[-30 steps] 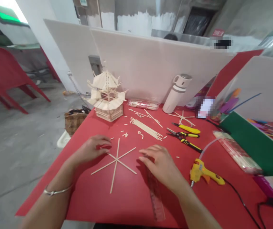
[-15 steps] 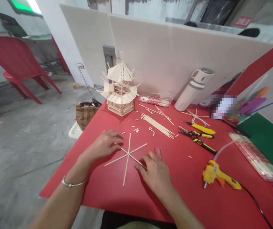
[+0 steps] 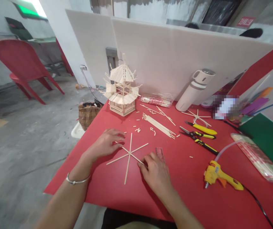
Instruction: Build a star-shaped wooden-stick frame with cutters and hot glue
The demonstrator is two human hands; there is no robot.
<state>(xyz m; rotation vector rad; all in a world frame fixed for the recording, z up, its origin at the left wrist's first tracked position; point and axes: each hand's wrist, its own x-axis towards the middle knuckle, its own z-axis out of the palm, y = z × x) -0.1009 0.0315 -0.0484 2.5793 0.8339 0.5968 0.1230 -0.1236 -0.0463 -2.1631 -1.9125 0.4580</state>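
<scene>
A six-armed star of thin wooden sticks (image 3: pixel 128 154) lies flat on the red table (image 3: pixel 117 197). My left hand (image 3: pixel 107 143) rests on the table with its fingertips pinching the star's upper-left arm. My right hand (image 3: pixel 155 173) lies on a clear plastic ruler (image 3: pixel 159 153), fingers closed, its fingertips at the end of the star's lower-right arm.
A wooden stick pagoda (image 3: pixel 122 90) stands at the back left. A row of sticks (image 3: pixel 159 126), yellow-handled pliers and cutters (image 3: pixel 198 133), a yellow glue gun (image 3: pixel 219 180), a white flask (image 3: pixel 194 90) and stick packets (image 3: pixel 255 157) lie around. White dividers stand behind.
The view has shifted, so everything sits lower and further right. My right hand slid the ruler toward the star, its fingertips now at the lower-right arm. My left hand stayed on the star.
</scene>
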